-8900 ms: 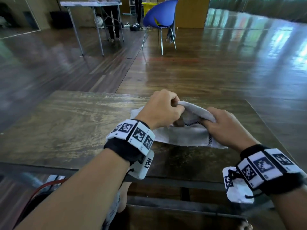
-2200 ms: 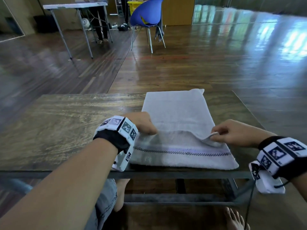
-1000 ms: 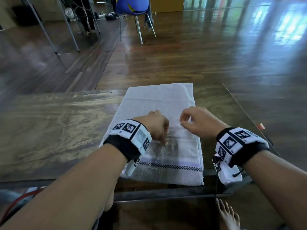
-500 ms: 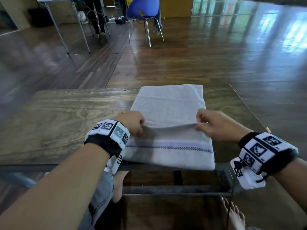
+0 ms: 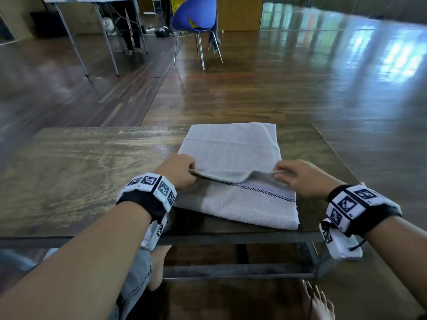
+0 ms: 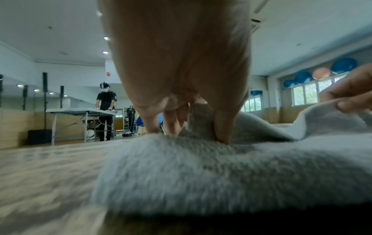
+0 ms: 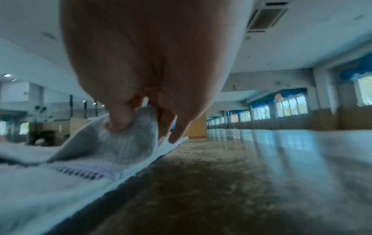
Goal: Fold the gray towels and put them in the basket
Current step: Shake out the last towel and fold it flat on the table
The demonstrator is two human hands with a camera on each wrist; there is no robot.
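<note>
A gray towel (image 5: pixel 231 153) with a dark checked stripe lies lengthwise on the wooden table (image 5: pixel 80 172), right of its middle. My left hand (image 5: pixel 179 169) pinches the left corner of the towel's upper layer (image 6: pixel 199 125). My right hand (image 5: pixel 298 176) pinches the right corner of the same layer (image 7: pixel 132 136). That layer's edge sags between the two hands, a little above the striped lower layer (image 5: pixel 242 204). No basket shows in any view.
The towel's near edge lies close to the table's front edge (image 5: pixel 208 236). My knee and bare feet are under the table. Beyond it is glossy wooden floor with a blue chair (image 5: pixel 196 17), a folding table (image 5: pixel 92 1) and a person standing there (image 6: pixel 105 111).
Half a second ago both hands held the same edge slightly nearer to me; now they have carried it a little farther away, showing more of the striped layer. Earlier the towel was bunched in both hands.
</note>
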